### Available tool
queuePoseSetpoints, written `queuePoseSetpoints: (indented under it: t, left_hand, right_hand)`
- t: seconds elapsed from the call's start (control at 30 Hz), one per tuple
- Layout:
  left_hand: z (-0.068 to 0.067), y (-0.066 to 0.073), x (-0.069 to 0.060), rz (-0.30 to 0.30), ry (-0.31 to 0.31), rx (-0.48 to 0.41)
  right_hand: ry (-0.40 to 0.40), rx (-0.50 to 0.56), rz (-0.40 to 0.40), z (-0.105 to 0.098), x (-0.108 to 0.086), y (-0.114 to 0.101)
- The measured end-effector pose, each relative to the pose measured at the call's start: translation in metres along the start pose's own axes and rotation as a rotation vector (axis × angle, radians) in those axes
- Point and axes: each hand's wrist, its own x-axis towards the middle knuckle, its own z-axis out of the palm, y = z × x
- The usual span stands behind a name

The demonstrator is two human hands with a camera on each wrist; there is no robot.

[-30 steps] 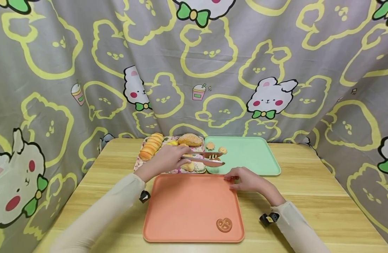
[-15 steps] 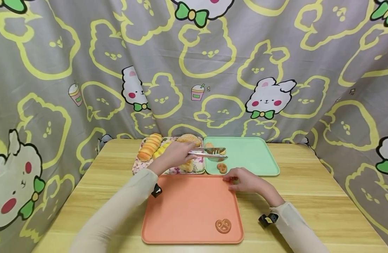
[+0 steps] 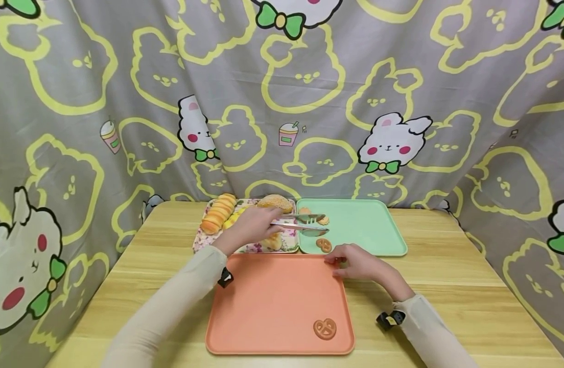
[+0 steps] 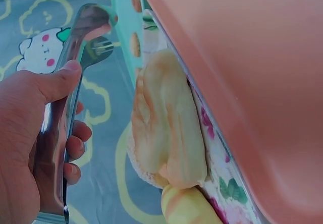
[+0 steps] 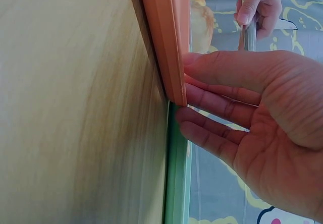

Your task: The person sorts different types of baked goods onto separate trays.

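My left hand (image 3: 256, 224) grips metal tongs (image 4: 63, 108), whose ends are spread over the left part of the mint-green tray (image 3: 369, 225), with nothing held between them. Under the tongs lie small cookies (image 3: 324, 220), partly covered. A small pretzel (image 3: 324, 245) rests near the green tray's front edge. My right hand (image 3: 355, 260) touches the far right corner of the orange tray (image 3: 277, 301), its fingers loosely extended against the rim in the right wrist view. A heart-shaped pretzel (image 3: 325, 329) lies at the near right of the orange tray.
A floral tray (image 3: 201, 243) at the back left holds a striped bread roll (image 3: 218, 213), a sesame bun (image 3: 275, 203) and other breads, partly hidden by my left hand. A patterned curtain (image 3: 245, 102) stands behind the wooden table (image 3: 447, 276).
The tongs first hovered lower and nearer; they have moved slightly up and back, uncovering the small pretzel on the green tray. My right hand has stayed at the orange tray's corner.
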Motion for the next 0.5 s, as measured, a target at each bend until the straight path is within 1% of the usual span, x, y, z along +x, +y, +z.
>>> queuePoseSetpoints:
  t: [0.17, 0.27, 0.4, 0.5]
  left_hand:
    - [-0.005, 0.000, -0.008, -0.015, -0.023, 0.022]
    - [-0.011, 0.002, -0.015, -0.012, -0.029, 0.012]
    - [-0.019, 0.006, -0.027, 0.014, -0.031, -0.020]
    - [-0.024, 0.010, -0.037, 0.047, -0.038, -0.045]
  right_hand:
    - [-0.001, 0.004, 0.004, 0.000, 0.000, -0.001]
    - [-0.003, 0.005, 0.005, 0.001, 0.000, -0.001]
    - [0.001, 0.005, 0.001, 0.001, 0.000, -0.001]
    - [0.006, 0.009, -0.001, 0.001, 0.000, -0.001]
